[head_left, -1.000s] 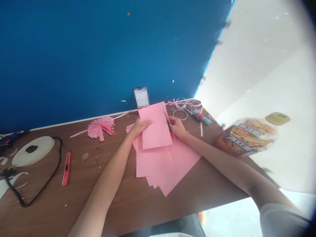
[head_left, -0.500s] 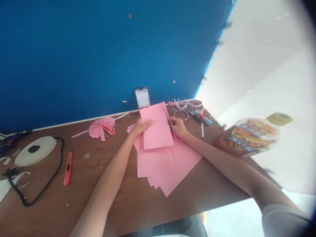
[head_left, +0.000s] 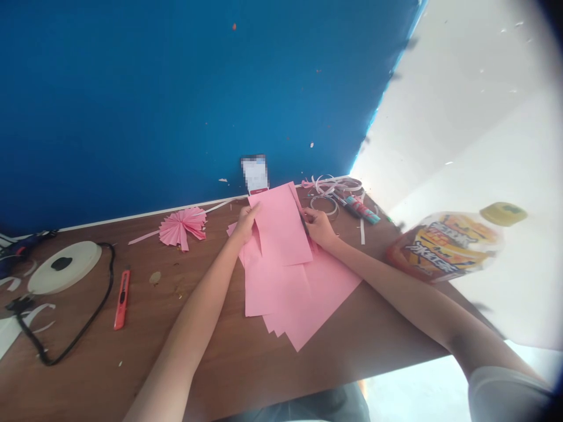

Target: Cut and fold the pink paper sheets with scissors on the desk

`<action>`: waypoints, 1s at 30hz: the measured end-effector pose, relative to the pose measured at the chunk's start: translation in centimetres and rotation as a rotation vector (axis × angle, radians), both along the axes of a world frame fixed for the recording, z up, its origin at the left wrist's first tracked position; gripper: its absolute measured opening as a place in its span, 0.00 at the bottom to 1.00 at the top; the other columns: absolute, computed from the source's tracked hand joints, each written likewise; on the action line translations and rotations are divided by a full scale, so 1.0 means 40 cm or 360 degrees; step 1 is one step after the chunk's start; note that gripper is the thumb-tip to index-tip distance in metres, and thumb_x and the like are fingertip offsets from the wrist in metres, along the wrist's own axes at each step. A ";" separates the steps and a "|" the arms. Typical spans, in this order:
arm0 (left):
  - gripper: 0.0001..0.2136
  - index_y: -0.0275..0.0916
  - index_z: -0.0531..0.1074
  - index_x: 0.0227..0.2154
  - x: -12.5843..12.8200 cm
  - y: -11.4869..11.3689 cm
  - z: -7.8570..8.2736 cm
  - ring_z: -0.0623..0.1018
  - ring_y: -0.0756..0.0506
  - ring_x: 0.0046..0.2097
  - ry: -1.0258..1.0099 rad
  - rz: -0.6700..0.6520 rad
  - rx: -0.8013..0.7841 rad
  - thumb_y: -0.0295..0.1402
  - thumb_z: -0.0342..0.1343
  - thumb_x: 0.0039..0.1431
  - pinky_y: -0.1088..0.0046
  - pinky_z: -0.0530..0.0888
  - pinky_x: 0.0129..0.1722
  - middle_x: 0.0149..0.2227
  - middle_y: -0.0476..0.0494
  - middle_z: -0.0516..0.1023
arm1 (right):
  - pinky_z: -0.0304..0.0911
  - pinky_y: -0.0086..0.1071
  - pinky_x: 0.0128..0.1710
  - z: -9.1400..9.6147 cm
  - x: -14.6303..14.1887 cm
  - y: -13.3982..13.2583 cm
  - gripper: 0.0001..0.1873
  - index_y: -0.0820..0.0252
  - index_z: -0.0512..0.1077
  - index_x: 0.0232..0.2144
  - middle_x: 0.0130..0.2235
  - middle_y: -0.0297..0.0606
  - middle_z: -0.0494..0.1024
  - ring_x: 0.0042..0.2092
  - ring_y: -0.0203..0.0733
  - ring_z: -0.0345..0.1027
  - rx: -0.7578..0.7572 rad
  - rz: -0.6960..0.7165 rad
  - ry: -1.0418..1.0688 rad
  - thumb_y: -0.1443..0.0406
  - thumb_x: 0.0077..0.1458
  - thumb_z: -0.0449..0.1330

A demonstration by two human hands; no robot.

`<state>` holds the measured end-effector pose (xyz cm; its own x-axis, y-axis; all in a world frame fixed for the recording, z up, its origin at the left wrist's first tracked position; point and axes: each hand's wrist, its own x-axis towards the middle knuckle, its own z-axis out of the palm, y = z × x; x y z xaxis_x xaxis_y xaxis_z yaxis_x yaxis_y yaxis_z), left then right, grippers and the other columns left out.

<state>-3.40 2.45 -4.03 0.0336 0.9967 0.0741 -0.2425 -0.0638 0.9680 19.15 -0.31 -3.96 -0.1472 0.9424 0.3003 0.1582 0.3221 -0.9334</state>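
My left hand (head_left: 247, 224) is closed on the left edge of a pink sheet of paper (head_left: 284, 228), with the thumb on its front face. The sheet is held tilted up above other pink sheets (head_left: 285, 305) that lie fanned on the table. At the sheet's right edge, my right hand (head_left: 319, 227) is closed around scissors (head_left: 304, 224). Only a dark, narrow part of them shows, along a cut in the paper; the handles are hidden by the fingers.
A folded pink paper fan (head_left: 182, 227), a red box cutter (head_left: 122, 300) and a pale disc with a black cord (head_left: 65, 266) lie left. A phone (head_left: 255, 173) leans on the blue wall. Ribbon loops (head_left: 325, 186) and a tube (head_left: 363, 210) lie back right, beyond a bottle (head_left: 444, 246).
My left hand has shifted from the sheet's face to its left edge, with the thumb higher. The sheet's lower edge has moved slightly right. My right hand stays almost in place.
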 end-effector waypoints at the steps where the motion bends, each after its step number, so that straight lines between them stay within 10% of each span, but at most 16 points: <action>1: 0.21 0.33 0.75 0.32 0.000 0.002 -0.002 0.78 0.43 0.36 0.0015 -0.0024 -0.0021 0.49 0.62 0.46 0.68 0.73 0.36 0.34 0.39 0.79 | 0.65 0.31 0.32 0.001 0.000 -0.001 0.12 0.63 0.77 0.32 0.29 0.36 0.76 0.34 0.42 0.69 -0.0003 -0.0008 -0.0003 0.62 0.46 0.59; 30: 0.24 0.33 0.75 0.34 -0.004 -0.012 0.009 0.77 0.43 0.34 0.0409 -0.0067 -0.0076 0.52 0.60 0.46 0.69 0.72 0.32 0.29 0.41 0.77 | 0.59 0.26 0.24 0.012 0.000 -0.001 0.15 0.63 0.75 0.36 0.27 0.34 0.74 0.27 0.36 0.64 -0.0136 0.0022 0.0004 0.63 0.45 0.58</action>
<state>-3.56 1.97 -3.67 0.0869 0.9962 0.0109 0.0105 -0.0119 0.9999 19.14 -0.34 -3.47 -0.1596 0.9626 0.2191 0.1520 0.2433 -0.9580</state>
